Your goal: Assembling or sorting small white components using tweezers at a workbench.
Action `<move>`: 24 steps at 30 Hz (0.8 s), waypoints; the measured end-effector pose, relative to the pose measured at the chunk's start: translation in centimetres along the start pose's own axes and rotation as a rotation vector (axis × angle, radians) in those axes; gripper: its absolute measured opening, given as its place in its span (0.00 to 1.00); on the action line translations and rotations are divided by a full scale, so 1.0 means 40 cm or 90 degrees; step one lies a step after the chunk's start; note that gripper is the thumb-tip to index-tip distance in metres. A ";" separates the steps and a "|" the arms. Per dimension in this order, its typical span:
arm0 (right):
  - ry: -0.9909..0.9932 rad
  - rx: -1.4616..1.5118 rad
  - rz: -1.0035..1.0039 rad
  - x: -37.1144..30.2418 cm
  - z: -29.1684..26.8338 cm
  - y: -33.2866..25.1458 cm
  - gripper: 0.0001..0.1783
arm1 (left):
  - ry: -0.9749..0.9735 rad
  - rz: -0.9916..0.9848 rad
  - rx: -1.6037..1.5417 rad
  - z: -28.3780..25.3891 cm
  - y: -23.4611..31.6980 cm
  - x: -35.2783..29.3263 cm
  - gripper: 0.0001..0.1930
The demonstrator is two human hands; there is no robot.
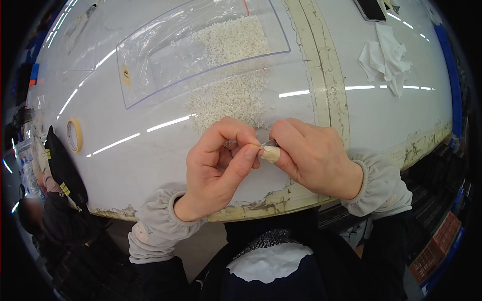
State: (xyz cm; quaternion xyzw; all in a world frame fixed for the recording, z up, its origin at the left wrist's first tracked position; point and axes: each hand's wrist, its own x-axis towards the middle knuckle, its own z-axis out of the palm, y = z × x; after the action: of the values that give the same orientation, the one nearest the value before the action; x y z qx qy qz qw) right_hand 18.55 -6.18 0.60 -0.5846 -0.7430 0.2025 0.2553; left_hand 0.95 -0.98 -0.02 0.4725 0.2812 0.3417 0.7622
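My left hand [221, 163] is closed in a pinch, thumb against forefinger, on something too small to make out. Right beside those fingertips, my right hand [314, 155] grips a small metal blade [271, 143] between thumb and forefinger. Pale tape [271, 154] is wrapped round the right thumb. Both hands meet above the near part of the table, fingertips almost touching. Just beyond them spreads a heap of small white plastic pieces [228, 100]. More of these pieces lie farther off, under or within a clear plastic sheet [165, 75].
A roll of tape [75, 135] stands at the left, near a black bag-like item [63, 160]. A white cloth [386, 57] and a phone [370, 9] lie at the far right. A worn tape strip [326, 65] crosses the table. Another person [65, 215] sits at the left.
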 end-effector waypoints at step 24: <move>0.020 -0.019 -0.001 0.000 -0.002 -0.005 0.11 | -0.017 0.019 -0.002 -0.002 0.000 0.003 0.06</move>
State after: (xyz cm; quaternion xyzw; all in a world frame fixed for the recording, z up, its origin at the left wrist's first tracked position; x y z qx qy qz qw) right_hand 18.44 -6.24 0.78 -0.5908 -0.7425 0.1819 0.2579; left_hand 0.95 -0.84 -0.08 0.4798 0.2630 0.3472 0.7616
